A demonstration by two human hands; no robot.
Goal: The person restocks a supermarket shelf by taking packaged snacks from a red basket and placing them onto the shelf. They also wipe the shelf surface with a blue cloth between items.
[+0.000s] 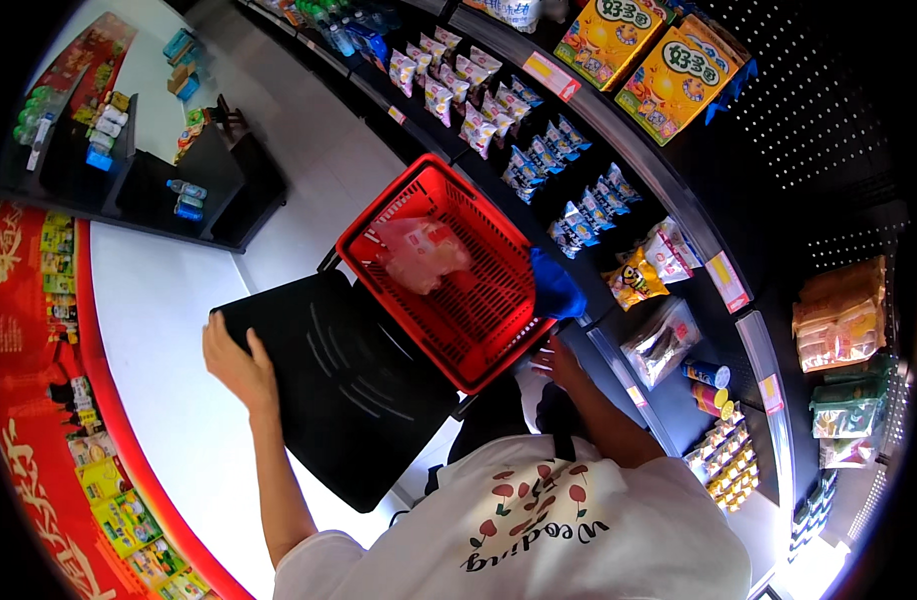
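Note:
My left hand grips the outer edge of a black chair-like piece with pale curved slots, its thumb on the upper face. A red plastic basket with slotted walls sits against that piece's right side. Inside it, toward the far left, lies a crumpled pinkish see-through plastic bag. Something blue hangs over the basket's right rim; its kind is unclear. Close to the basket's near right corner is my right hand, fingers apart and nothing seen in it. I cannot tell whether it touches the rim.
Along the right runs a curved black shelf with small snack bags, yellow boxes, a yellow snack bag and cans. At far left stand a red display with packets and a dark counter with bottles. Grey floor lies between.

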